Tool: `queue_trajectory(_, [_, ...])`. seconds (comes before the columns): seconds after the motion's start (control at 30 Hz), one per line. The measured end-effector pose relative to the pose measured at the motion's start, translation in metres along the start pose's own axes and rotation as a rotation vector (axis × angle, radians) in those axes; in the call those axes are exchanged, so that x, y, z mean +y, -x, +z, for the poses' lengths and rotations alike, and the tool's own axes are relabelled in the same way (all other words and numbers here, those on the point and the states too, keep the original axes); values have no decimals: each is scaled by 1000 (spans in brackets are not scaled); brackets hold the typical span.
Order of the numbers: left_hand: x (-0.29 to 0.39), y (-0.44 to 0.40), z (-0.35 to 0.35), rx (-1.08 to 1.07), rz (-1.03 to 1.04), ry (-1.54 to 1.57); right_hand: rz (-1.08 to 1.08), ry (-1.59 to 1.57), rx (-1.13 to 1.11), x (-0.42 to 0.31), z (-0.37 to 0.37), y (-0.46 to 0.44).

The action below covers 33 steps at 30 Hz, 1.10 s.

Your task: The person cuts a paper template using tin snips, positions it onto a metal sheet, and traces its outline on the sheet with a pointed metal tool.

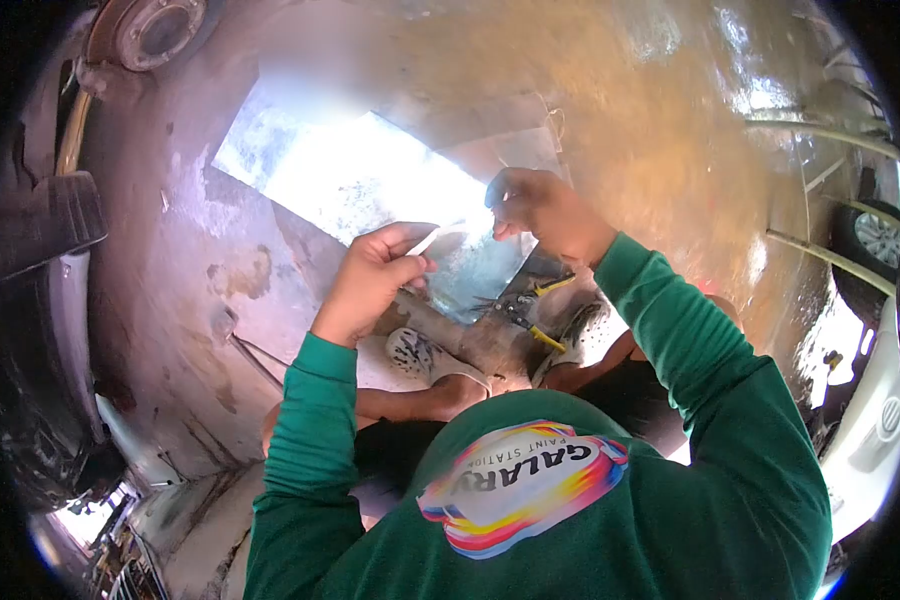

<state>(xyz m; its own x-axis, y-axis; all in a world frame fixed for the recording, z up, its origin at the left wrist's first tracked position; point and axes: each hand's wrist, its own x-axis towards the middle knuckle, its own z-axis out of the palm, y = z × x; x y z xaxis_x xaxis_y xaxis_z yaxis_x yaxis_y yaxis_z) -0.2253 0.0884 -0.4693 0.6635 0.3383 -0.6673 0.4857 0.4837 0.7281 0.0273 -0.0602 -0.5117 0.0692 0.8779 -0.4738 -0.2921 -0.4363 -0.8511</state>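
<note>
My left hand (375,275) pinches a thin white strip (425,241) between thumb and fingers, above a bright sheet (315,185) on the floor. To the right and a little higher, my right hand (542,212) has its fingers curled together, apart from the left. Whatever it may hold is lost in the glare. Below the hands, between my feet, lies a cutting tool with yellow handles (540,332), which looks like snips or pliers.
White dark-spotted shoes (412,350) are on my feet. A wheel-like round part (155,30) lies at the upper left. Pale bars (830,262) and a car wheel (875,238) are on the right, near a white car part (875,430). A dark bulky object (40,330) stands left.
</note>
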Motion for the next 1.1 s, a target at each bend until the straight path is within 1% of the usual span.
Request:
queue_trajectory(0.07, [1, 0, -4, 12, -11, 5, 50, -85, 39, 4, 0, -2])
queue_trajectory(0.13, [2, 1, -7, -28, 13, -76, 50, -72, 21, 6, -1, -2])
queue_trajectory(0.2, [13, 6, -1, -35, 17, -75, 51, -61, 4, 8, 0, -3])
queue_trajectory(0.27, [15, 8, 1, -46, 19, -75, 51, -56, 33, 11, 2, -4])
queue_trajectory(0.37, [11, 9, 0, -90, 37, -110, 46, -42, 38, 12, 4, -3])
queue_trajectory(0.43, [10, 9, -1, -177, -23, -58, 41, 1, 27, 11, 6, -2])
queue_trajectory(0.5, [5, 7, -3, -208, -16, -46, 38, 43, 17, 12, 9, -1])
queue_trajectory(0.57, [5, 8, -2, -239, -6, -35, 16, 25, -36, 15, 15, -1])
queue_trajectory(0.6, [8, 8, -1, -215, -33, -41, 16, 27, -36, 14, 17, 0])
queue_trajectory(0.67, [8, 8, 0, -191, -60, -46, 33, 270, -37, 11, 21, 2])
queue_trajectory(0.7, [5, 5, -1, -112, -51, -68, 33, 271, -39, 11, 22, 4])
queue_trajectory(0.73, [3, 3, -2, -32, -43, -90, -78, 377, 6, 10, 22, 5])
queue_trajectory(0.77, [2, 1, -3, -26, -40, -86, -192, 483, 49, 9, 22, 6])
queue_trajectory(0.8, [1, 0, -4, 37, -32, -137, -195, 487, 40, 8, 23, 5])
queue_trajectory(0.83, [1, -1, -5, 101, -25, -187, -306, 460, 114, 8, 24, 4])
queue_trajectory(0.87, [2, -1, -6, 110, -23, -181, -417, 431, 186, 6, 25, 3])
queue_trajectory(0.9, [2, -1, -7, 135, -35, -214, -419, 434, 176, 3, 23, 5])
queue_trajectory(0.97, [3, 0, -6, 164, -47, -241, -87, 215, -21, -5, 20, 11])
queue_trajectory(1.0, [3, -1, -6, 172, -42, -201, -86, 219, -27, -5, 23, 13])
queue_trajectory(1.07, [2, -3, -6, 185, -33, -157, -89, 409, -101, -5, 32, 14])
queue_trajectory(1.1, [0, -5, -7, 202, -18, -67, -91, 415, -106, -2, 37, 15])
